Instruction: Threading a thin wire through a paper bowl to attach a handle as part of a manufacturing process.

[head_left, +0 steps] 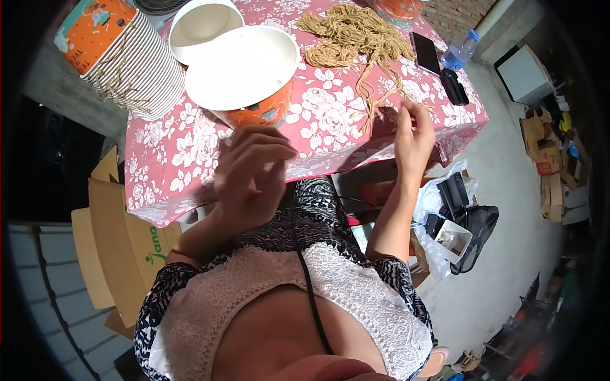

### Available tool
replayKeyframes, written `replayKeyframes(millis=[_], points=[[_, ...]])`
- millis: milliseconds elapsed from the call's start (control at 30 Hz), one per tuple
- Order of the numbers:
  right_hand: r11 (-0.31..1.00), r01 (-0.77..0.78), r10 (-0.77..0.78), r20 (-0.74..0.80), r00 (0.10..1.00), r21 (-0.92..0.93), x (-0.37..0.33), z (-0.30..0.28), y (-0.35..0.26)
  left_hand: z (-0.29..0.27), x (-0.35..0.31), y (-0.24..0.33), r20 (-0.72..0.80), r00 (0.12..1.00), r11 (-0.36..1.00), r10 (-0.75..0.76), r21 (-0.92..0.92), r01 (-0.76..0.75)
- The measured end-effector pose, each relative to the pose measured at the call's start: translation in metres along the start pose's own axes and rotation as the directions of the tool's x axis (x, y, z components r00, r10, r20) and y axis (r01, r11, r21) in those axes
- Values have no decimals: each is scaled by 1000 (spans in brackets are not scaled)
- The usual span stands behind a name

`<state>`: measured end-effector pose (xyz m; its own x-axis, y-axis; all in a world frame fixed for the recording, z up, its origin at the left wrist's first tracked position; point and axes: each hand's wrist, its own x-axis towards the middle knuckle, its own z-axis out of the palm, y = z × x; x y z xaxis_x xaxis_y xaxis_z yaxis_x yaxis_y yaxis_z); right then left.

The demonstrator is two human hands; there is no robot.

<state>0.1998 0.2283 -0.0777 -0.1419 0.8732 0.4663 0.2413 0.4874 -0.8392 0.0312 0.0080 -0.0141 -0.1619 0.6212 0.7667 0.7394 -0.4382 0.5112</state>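
My left hand (250, 181) hangs in front of the table's near edge, fingers bent and apart from the thumb, holding nothing that shows. Just beyond it stands an orange printed paper tub (257, 114), with a wide white paper tub (244, 66) tilted over it. My right hand (416, 136) is raised over the near right of the table. Its thumb and forefinger come together beside loose ends of tan cord (375, 95); whether a strand is between them is hidden. These ends trail from a heaped tan cord bundle (356, 35) at the back.
A tall stack of paper tubs (136, 70) tied with cord leans at the back left, beside another white tub (203, 25). On the flowered tablecloth (184, 149) lie a phone (426, 54), a black case (454, 87) and a water bottle (460, 51). Cardboard (121, 241) stands left; bags (473, 235) lie right.
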Motion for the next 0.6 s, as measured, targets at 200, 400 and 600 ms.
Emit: replayKeyframes(millis=[200, 400, 600], points=[[1000, 4, -5, 27, 1000, 28, -16, -13, 33, 17, 19, 27, 558, 817, 205, 145, -825, 527], [998, -24, 20, 68, 998, 59, -24, -4, 40, 43, 34, 67, 221, 752, -234, 622, -863, 447], [993, 108, -106, 55, 993, -38, -25, 0, 34, 42, 37, 89, 265, 843, -583, 468, -624, 520]])
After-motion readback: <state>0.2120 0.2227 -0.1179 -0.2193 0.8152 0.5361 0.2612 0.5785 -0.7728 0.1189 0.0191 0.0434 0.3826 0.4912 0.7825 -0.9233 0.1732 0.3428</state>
